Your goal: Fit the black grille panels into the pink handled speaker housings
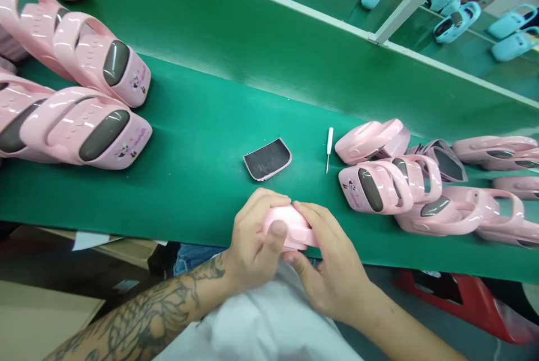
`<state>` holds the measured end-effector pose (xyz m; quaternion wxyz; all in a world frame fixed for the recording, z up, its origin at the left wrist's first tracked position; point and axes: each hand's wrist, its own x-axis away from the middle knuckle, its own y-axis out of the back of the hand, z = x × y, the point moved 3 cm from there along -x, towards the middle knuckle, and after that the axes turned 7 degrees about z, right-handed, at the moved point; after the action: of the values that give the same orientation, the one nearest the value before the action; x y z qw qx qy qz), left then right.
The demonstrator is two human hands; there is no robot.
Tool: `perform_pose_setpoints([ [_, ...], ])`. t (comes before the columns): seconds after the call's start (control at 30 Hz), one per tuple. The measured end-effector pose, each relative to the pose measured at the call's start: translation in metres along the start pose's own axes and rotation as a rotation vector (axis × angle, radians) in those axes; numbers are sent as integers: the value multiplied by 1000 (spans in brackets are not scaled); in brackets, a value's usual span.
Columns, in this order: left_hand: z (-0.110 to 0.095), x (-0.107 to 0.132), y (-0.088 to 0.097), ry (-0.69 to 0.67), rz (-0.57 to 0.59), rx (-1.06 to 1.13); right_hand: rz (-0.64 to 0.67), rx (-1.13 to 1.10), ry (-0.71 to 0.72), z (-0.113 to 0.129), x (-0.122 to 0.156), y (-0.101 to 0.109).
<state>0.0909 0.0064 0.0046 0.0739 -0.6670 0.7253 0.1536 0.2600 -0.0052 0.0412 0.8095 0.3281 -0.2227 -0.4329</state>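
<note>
Pink slipper (290, 227) cupped between left hand (252, 243) and right hand (330, 257), both pressed around it at the green desk's (189, 198) near edge, black pad (268, 159) and white-handled pick (329, 147) just ahead, slipper piles (80, 91) (404, 181) either side

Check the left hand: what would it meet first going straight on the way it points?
The glossy pink plastic casing comes first: the left hand already touches it, with the right hand also on it.
</note>
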Motion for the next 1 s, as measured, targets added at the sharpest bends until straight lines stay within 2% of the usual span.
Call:
perform_pose_setpoints([
  [0.13,0,-2,-3,-13,-96,-70,-146,41,-3,13,-5,-8],
  [0.2,3,-4,2,101,-174,-5,-152,60,18,17,-9,-8],
  [0.27,6,-8,11,305,-263,138,-129,19,80,16,-10,-8],
  [0.33,5,-15,20,461,-382,345,-155,-72,77,6,-9,-8],
  [0.4,-3,-25,29,496,-493,567,-220,-197,-17,-8,-10,-11],
  [0.47,-13,-34,32,494,-539,766,-267,-337,-70,-17,-14,-17],
  [0.53,-20,-40,31,524,-536,916,-293,-458,-19,-17,-22,-22],
  [0.6,-22,-42,29,549,-539,963,-329,-517,65,-11,-30,-22],
  [0.7,-14,-42,36,462,-541,782,-368,-509,150,-2,-40,-16],
  [0.87,-1,-43,50,219,-424,370,-348,-462,247,10,-52,-17],
  [0.93,-3,-46,49,160,-431,268,-431,-543,239,14,-64,-18],
  [1.0,-11,-54,45,77,-441,179,-614,-636,196,17,-80,-11],
])
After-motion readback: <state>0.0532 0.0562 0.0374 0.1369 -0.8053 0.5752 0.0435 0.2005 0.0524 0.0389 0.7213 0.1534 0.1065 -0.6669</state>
